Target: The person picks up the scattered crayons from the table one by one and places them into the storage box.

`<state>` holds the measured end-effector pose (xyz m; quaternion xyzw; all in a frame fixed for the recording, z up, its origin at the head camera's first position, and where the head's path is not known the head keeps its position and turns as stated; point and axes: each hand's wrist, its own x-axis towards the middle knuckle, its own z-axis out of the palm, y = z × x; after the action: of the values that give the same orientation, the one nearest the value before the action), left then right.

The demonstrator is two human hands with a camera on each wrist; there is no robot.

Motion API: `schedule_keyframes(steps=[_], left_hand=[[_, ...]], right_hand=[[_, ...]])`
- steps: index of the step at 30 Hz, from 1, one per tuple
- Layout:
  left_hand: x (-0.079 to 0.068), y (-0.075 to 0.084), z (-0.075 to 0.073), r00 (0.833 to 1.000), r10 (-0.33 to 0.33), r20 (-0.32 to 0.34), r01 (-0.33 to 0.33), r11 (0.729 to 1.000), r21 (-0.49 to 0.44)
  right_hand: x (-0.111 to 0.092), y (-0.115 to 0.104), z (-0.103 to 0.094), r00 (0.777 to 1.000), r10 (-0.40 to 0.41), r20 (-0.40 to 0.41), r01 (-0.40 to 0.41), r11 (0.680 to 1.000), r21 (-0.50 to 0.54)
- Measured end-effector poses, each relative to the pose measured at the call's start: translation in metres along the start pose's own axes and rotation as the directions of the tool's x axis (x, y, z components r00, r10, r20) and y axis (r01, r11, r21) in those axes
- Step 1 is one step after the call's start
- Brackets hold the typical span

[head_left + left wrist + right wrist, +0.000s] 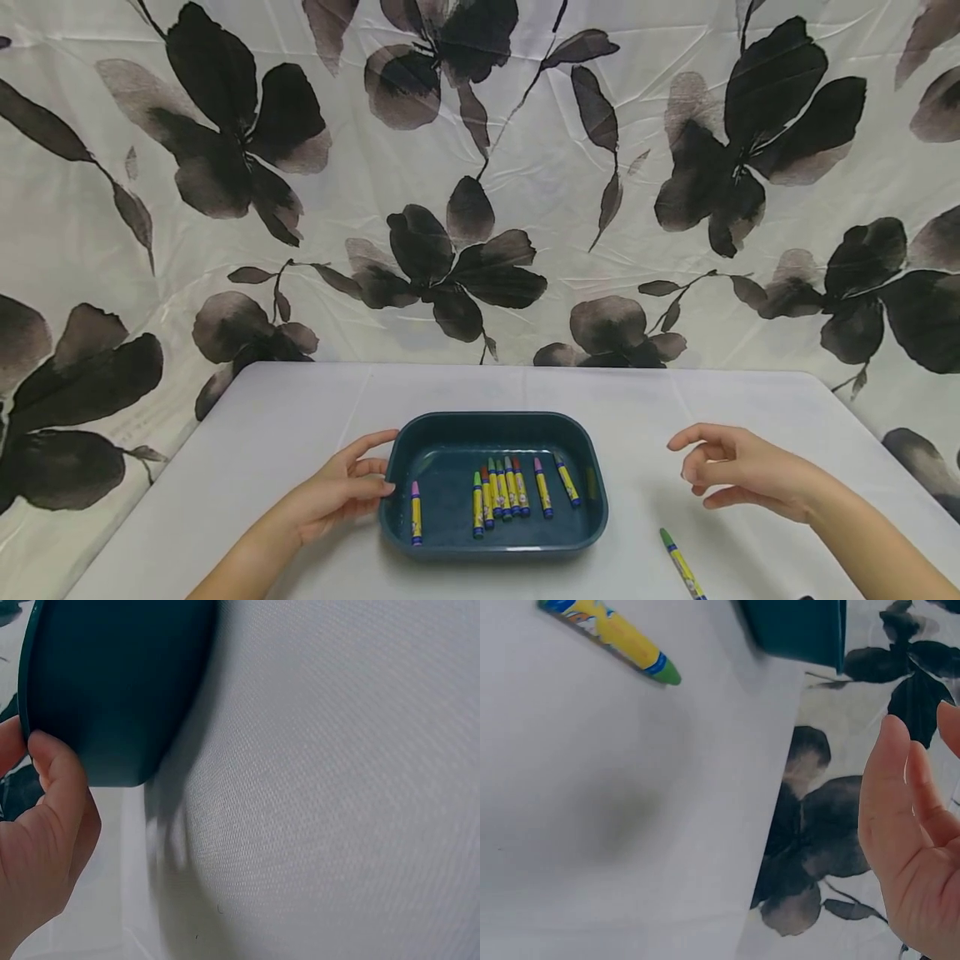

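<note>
A dark teal tray [442, 542] stands on the table with several yellow-wrapped crayons in it. One purple crayon [416, 515] lies apart at the left, a row [501, 492] sits near the middle, and another purple crayon [543, 490] and a dark-tipped crayon [567, 481] lie to the right. My left hand [341, 492] holds the tray's left rim, thumb and fingers at the edge; the left wrist view shows the thumb [60, 772] against it. Right of the tray, my right hand [750, 471] hovers with loosely bent fingers, nothing in them. Below it lies a green crayon [682, 565].
The white table [315, 408] ends at a straight back edge, with a floral cloth [525, 183] hanging behind it. A small dark object [806, 597] just shows at the bottom edge of the head view, too cut off to identify.
</note>
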<state>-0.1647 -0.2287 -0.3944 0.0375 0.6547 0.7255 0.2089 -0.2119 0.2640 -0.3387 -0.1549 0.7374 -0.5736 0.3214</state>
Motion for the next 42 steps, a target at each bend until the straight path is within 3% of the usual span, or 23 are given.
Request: schedule_keyframes(steps=[8, 21, 28, 36, 42], left_hand=[[0.000, -0.002, 0.001, 1.000, -0.002, 0.002, 0.002, 1.000, -0.008], [0.003, -0.004, 0.001, 1.000, -0.006, 0.019, 0.006, 0.999, -0.032], [0.001, -0.001, 0.001, 1.000, -0.009, 0.019, 0.009, 0.999, -0.042], [0.001, 0.002, 0.001, 1.000, -0.011, 0.012, 0.011, 1.000, -0.024], [0.000, 0.001, -0.001, 1.000, -0.013, 0.006, 0.013, 1.000, -0.019]], right_hand=[[-0.003, 0.012, 0.001, 1.000, 0.012, 0.017, -0.012, 0.999, 0.035], [0.000, 0.045, 0.024, 0.990, 0.114, -0.082, -0.125, 0.981, -0.145], [0.004, 0.060, 0.032, 0.985, 0.135, -0.104, -0.150, 0.977, -0.152], [0.008, 0.060, 0.043, 0.977, 0.133, -0.166, -0.180, 0.932, -0.314], [0.013, 0.059, 0.051, 0.973, 0.121, -0.197, -0.186, 0.917, -0.354]])
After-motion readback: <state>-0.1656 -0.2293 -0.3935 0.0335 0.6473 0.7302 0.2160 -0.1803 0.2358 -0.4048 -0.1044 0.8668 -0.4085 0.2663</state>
